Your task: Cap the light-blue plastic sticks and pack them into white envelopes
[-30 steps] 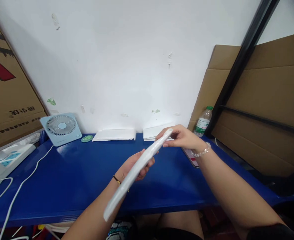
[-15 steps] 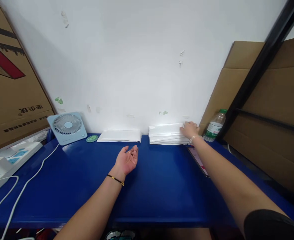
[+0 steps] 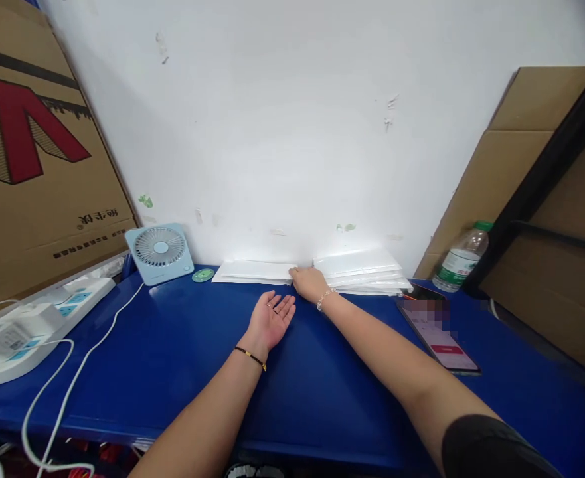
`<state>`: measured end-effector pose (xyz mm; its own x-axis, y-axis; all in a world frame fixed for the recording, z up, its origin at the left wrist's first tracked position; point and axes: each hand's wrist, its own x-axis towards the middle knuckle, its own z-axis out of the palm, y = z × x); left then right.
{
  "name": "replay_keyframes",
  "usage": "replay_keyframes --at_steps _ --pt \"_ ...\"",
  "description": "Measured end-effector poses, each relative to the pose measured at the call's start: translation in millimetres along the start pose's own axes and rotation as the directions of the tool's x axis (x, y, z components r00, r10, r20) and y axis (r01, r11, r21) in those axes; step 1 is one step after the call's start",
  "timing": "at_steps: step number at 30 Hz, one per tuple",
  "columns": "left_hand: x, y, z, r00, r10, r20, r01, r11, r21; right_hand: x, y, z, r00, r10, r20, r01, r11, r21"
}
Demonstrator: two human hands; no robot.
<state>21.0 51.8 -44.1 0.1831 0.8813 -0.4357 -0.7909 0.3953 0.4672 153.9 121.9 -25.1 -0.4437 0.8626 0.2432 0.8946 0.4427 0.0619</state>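
My left hand (image 3: 271, 321) is palm up above the blue table, fingers stretched and holding nothing. Beyond it, against the wall, lies the left stack of flat white packets (image 3: 245, 271), perhaps padded envelopes. My right hand (image 3: 310, 285) has its fingers closed on the right end of the top white packet (image 3: 272, 269) of that stack; the fingertips are partly hidden. Just right of this hand, a thicker stack of white packets (image 3: 362, 269) lies slightly fanned out.
A light-blue fan (image 3: 161, 252) and a green disc (image 3: 203, 275) stand left; a power strip (image 3: 48, 332) with white cables is nearer. On the right are a phone (image 3: 441, 335), a bottle (image 3: 462, 259) and cardboard (image 3: 516, 146). Another box (image 3: 48, 219) stands far left.
My right hand has moved left from the right stack to the left stack, with a white packet now lying on top there. The view has shifted; my left hand remains open.
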Motion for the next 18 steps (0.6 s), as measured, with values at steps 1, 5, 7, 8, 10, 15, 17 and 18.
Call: replay_keyframes --at_steps 1,5,7,8,10,15,17,18 --pt "0 -1 0.7 1.000 -0.005 0.021 0.005 1.000 0.013 -6 2 -4 1.000 0.019 -0.004 -0.019 1.000 0.000" --pt "-1 -4 3.6 0.997 0.002 0.080 -0.004 1.000 0.026 -57 16 -25 0.999 0.018 -0.047 -0.013 0.994 0.111" --pt "-2 -5 4.9 0.997 0.057 0.055 -0.057 0.998 0.002 -90 22 -33 0.996 -0.075 -0.043 0.083 0.970 0.230" --pt "-2 -5 5.8 0.995 0.092 0.026 -0.092 0.996 -0.017 -106 23 -36 0.992 -0.120 -0.042 0.127 0.952 0.280" --pt "-4 -7 9.2 0.985 0.167 -0.039 -0.169 0.984 -0.063 -133 23 -39 0.984 -0.166 -0.059 0.176 0.914 0.365" --pt "-20 -19 25.7 0.920 0.391 -0.010 -0.391 0.916 -0.092 -150 7 -29 0.995 -0.055 -0.089 0.097 0.799 0.594" --pt "-28 -25 31.9 0.869 0.490 0.070 -0.487 0.871 -0.063 -143 2 -22 0.998 0.008 -0.070 0.037 0.779 0.625" --pt "-32 -28 34.4 0.839 0.535 0.098 -0.533 0.845 -0.047 -141 2 -18 0.998 0.016 -0.063 0.027 0.778 0.627"
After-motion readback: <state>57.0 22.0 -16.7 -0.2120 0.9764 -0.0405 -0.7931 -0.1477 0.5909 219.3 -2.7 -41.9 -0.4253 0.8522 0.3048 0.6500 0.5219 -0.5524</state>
